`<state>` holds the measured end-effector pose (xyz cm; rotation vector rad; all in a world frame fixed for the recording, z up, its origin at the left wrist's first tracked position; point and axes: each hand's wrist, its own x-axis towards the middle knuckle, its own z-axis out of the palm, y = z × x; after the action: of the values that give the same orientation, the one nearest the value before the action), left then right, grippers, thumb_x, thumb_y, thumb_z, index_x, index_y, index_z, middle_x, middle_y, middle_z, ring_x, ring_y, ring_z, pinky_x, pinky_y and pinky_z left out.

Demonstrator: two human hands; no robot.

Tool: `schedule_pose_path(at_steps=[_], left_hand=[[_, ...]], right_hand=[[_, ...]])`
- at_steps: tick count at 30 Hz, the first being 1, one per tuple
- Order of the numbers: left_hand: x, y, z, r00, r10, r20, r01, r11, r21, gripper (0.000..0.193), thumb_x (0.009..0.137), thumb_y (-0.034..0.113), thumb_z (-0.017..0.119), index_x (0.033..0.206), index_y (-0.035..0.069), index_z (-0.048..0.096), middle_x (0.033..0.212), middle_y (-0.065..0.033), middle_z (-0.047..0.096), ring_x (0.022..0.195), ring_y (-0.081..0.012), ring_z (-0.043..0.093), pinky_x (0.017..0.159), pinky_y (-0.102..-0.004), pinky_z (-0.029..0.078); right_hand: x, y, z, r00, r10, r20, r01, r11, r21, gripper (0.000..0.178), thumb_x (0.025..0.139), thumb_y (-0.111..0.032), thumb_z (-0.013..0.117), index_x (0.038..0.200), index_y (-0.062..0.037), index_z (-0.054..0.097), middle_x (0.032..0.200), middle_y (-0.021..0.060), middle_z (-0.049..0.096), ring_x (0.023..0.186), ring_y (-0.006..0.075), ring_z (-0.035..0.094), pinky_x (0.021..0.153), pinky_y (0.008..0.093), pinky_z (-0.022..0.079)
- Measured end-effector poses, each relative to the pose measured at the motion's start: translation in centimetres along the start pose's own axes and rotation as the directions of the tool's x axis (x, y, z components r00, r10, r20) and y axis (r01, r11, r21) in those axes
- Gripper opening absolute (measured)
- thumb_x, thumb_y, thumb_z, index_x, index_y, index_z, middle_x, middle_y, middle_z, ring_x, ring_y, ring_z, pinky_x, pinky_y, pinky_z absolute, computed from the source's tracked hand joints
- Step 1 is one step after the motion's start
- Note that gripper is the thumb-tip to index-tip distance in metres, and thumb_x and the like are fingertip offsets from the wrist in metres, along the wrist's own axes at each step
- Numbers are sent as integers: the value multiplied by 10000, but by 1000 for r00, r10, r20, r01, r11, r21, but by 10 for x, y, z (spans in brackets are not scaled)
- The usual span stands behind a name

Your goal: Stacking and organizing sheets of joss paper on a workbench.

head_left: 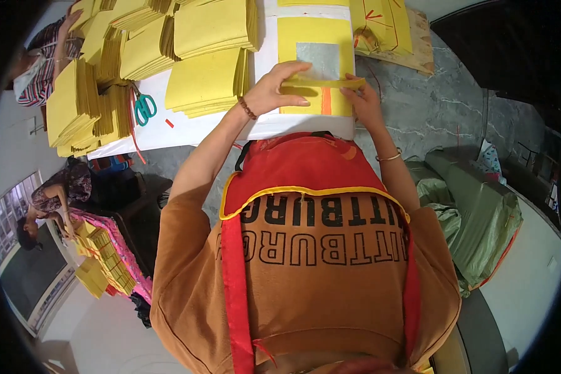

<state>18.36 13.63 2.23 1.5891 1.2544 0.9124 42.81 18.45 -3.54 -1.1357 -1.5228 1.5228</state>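
Observation:
A yellow paper sheet (290,37) with a silver-grey square (321,53) lies at the table's front edge. An orange strip (326,101) runs along its near part. Across the sheet stands a narrow yellow paper band (327,83), seen edge-on; whether it is a fold of the sheet or a separate piece I cannot tell. My left hand (274,88) curves around the band's left end, thumb and fingers apart. At the other end, my right hand (364,103) pinches the band between thumb and fingers.
Stacks of yellow paper (212,78) crowd the table's left side, near green-handled scissors (144,109) and a red scrap (169,123). More yellow paper (383,28) stands on a wooden board at right. One person (40,59) works far left; another (59,193) bends over yellow bundles.

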Motion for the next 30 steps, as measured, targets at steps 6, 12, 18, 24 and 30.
schedule_pose_path(at_steps=[6, 12, 18, 24, 30], left_hand=[[-3, -23, 15, 973, -45, -225, 53, 998, 32, 336, 811, 247, 653, 1080, 53, 597, 1058, -143, 590, 982, -261, 568, 861, -348, 466], [-24, 3, 11, 935, -348, -67, 352, 934, 59, 317, 894, 289, 525, 1058, 23, 575, 924, -208, 599, 881, -323, 592, 729, -401, 466], [-50, 7, 20, 966, -240, -92, 256, 930, 265, 339, 936, 315, 428, 1074, 18, 518, 824, -220, 597, 799, -384, 572, 683, -449, 446], [-30, 9, 24, 922, -289, -257, 348, 909, 228, 298, 930, 280, 450, 1073, 26, 517, 695, -196, 599, 660, -381, 586, 603, -434, 455], [-8, 8, 24, 874, -289, -392, 437, 819, 371, 319, 912, 286, 468, 1048, 4, 530, 655, -224, 599, 680, -389, 601, 610, -457, 460]], right_hand=[[5, -6, -1, 999, 46, 25, -47, 998, 43, 275, 843, -152, 621, 1064, 3, 570, 968, 34, 615, 883, 100, 548, 772, 247, 447], [-16, -35, -13, 995, 27, 98, -10, 985, -170, 245, 845, -163, 611, 1019, 9, 591, 950, 49, 627, 853, 115, 564, 761, 271, 452], [-38, -51, -11, 962, 43, 271, -8, 991, -132, 281, 836, -175, 620, 1040, 15, 587, 959, 72, 640, 900, 129, 577, 798, 277, 448], [-23, -44, -1, 977, 114, 180, -102, 992, -78, 351, 850, -214, 600, 1111, 16, 551, 985, 115, 643, 904, 143, 590, 796, 286, 453], [-6, -27, 6, 988, 141, 67, -131, 982, -135, 451, 840, -265, 608, 1212, -36, 494, 987, 125, 642, 883, 153, 603, 780, 292, 462]])
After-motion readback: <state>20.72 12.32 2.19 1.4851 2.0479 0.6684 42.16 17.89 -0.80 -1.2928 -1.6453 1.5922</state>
